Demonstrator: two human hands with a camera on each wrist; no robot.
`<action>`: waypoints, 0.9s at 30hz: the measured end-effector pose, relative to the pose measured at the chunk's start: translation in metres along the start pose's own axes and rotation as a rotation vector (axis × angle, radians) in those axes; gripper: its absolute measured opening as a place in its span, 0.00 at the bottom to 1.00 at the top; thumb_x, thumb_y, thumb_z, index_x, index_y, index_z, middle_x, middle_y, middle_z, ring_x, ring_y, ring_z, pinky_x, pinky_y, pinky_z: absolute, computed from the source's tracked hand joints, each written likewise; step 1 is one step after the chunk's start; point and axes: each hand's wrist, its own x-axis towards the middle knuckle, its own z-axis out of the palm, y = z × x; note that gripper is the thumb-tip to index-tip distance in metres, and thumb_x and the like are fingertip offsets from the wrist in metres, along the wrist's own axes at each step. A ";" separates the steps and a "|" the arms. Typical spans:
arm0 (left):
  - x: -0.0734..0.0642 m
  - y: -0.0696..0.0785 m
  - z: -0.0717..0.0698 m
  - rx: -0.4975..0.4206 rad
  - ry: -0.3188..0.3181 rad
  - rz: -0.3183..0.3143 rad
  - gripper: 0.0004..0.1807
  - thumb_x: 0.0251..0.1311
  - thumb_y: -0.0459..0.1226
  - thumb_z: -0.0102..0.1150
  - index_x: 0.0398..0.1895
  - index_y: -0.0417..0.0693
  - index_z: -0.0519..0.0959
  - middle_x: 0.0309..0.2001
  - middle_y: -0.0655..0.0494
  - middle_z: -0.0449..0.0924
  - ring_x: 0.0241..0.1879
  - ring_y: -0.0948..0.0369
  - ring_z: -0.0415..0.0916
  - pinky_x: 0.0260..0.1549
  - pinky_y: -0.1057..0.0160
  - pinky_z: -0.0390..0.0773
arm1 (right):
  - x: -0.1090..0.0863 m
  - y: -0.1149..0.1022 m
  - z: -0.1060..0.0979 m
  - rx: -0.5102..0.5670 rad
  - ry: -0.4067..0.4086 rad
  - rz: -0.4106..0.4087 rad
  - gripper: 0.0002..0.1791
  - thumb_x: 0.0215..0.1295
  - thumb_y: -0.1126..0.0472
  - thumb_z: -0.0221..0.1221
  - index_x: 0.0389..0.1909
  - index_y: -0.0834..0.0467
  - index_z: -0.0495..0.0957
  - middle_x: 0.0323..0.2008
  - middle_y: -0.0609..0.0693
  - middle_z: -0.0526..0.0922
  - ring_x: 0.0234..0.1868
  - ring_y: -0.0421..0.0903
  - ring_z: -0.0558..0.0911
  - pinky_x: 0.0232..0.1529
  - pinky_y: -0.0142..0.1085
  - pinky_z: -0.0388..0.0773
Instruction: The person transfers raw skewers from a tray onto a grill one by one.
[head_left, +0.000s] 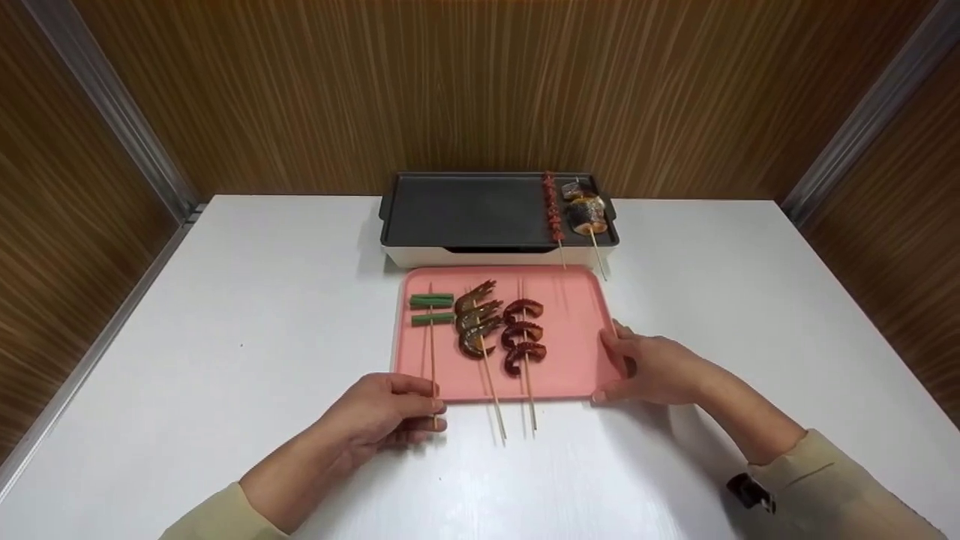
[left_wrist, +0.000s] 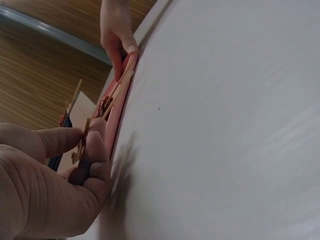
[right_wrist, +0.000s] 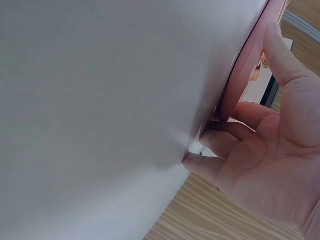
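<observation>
My left hand (head_left: 386, 412) pinches the lower stick of a skewer of green bean pieces (head_left: 432, 319) between thumb and fingers, at the front left of a pink tray (head_left: 574, 330). In the left wrist view that stick (left_wrist: 86, 127) shows between thumb and fingertips. The tray's front right corner is gripped by my right hand (head_left: 656, 369), thumb at the front edge and fingers along the right side. Beside the bean skewer lie a shrimp skewer (head_left: 478, 322) and a skewer of dark red octopus tentacles (head_left: 523, 334), their sticks jutting past the front rim.
Behind the tray stands an electric griddle (head_left: 469, 210) with a black plate and a white base. On its right side lie a thin red meat skewer (head_left: 553, 206) and a fish skewer (head_left: 586, 214), sticks overhanging the front. Wood-grained panels (head_left: 300, 97) enclose the white table (head_left: 285, 300).
</observation>
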 end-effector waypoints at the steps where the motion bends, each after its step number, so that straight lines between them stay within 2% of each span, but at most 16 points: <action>1: 0.000 0.001 0.000 0.000 0.002 0.002 0.20 0.66 0.29 0.69 0.59 0.29 0.78 0.43 0.43 0.88 0.36 0.58 0.90 0.33 0.66 0.87 | 0.001 0.000 0.000 0.000 0.000 -0.002 0.64 0.58 0.31 0.73 0.82 0.64 0.55 0.82 0.68 0.53 0.76 0.72 0.63 0.70 0.65 0.68; 7: -0.002 0.004 0.001 0.012 0.002 0.011 0.19 0.67 0.28 0.68 0.59 0.29 0.79 0.43 0.43 0.88 0.35 0.59 0.89 0.32 0.68 0.86 | 0.002 0.000 0.000 -0.008 0.003 -0.003 0.64 0.58 0.31 0.73 0.82 0.64 0.56 0.81 0.69 0.53 0.75 0.72 0.65 0.69 0.64 0.69; 18: -0.012 0.006 -0.003 0.047 -0.036 0.048 0.22 0.69 0.28 0.66 0.63 0.28 0.76 0.46 0.40 0.87 0.35 0.59 0.89 0.30 0.70 0.84 | 0.000 0.002 0.001 -0.024 0.012 -0.014 0.63 0.58 0.32 0.74 0.81 0.65 0.58 0.80 0.71 0.54 0.75 0.73 0.64 0.70 0.64 0.68; 27: -0.026 0.026 -0.007 0.109 -0.006 0.096 0.23 0.72 0.29 0.63 0.67 0.30 0.75 0.45 0.41 0.88 0.35 0.60 0.88 0.32 0.69 0.85 | 0.001 0.001 0.002 -0.010 0.009 0.001 0.63 0.58 0.32 0.74 0.82 0.65 0.57 0.80 0.72 0.53 0.76 0.73 0.62 0.71 0.65 0.66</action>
